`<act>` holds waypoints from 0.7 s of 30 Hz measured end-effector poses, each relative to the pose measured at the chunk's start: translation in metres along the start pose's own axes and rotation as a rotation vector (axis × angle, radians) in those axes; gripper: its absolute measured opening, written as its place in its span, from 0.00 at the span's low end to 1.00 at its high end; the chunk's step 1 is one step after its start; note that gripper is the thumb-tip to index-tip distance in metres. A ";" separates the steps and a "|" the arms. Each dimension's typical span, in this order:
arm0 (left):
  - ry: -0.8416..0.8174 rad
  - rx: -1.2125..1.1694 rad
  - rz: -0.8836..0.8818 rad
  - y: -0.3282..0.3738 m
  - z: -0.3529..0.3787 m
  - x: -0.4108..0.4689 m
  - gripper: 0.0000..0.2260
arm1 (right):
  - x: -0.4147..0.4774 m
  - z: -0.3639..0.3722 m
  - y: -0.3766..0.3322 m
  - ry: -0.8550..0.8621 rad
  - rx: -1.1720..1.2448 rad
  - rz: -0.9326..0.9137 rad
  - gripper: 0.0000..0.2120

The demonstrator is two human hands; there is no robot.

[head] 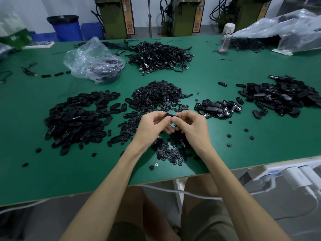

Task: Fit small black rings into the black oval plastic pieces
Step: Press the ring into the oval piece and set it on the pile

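Note:
Both my hands meet above the middle of the green table (260, 145). My left hand (152, 126) and my right hand (190, 126) together pinch one black oval piece (170, 115) between their fingertips, thumbs touching under it. Whether a ring sits in it I cannot tell. A heap of small black rings (157, 94) lies just beyond the hands, and more rings (171, 153) are scattered under my wrists. A pile of oval pieces (78, 119) lies to the left. A smaller group of oval pieces (217, 108) lies to the right.
A larger pile of black oval parts (284, 96) sits far right. Black cables (159, 56) and a clear plastic bag (93, 60) lie further back, with a clear bottle (225, 39) and more plastic bags (286, 30) at the back right. Loose rings dot the table near its front edge.

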State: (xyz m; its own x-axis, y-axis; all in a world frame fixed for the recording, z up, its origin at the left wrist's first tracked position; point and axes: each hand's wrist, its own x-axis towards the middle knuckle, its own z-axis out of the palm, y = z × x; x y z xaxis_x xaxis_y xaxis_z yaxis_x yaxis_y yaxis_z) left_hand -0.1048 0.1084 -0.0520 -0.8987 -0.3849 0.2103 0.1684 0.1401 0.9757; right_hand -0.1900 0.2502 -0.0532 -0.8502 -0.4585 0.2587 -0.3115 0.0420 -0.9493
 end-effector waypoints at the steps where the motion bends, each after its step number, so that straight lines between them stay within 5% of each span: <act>1: 0.007 0.004 -0.002 0.000 0.000 0.000 0.06 | 0.000 0.000 0.000 -0.007 0.007 -0.002 0.05; 21: -0.018 -0.007 -0.008 0.001 0.000 0.000 0.06 | -0.002 -0.002 0.000 -0.021 0.093 0.037 0.04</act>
State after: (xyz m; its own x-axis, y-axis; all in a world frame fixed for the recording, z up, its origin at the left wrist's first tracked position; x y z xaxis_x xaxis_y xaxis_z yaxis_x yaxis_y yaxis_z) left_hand -0.1042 0.1087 -0.0510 -0.9071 -0.3695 0.2017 0.1642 0.1308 0.9777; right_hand -0.1892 0.2522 -0.0529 -0.8513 -0.4763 0.2202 -0.2385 -0.0227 -0.9709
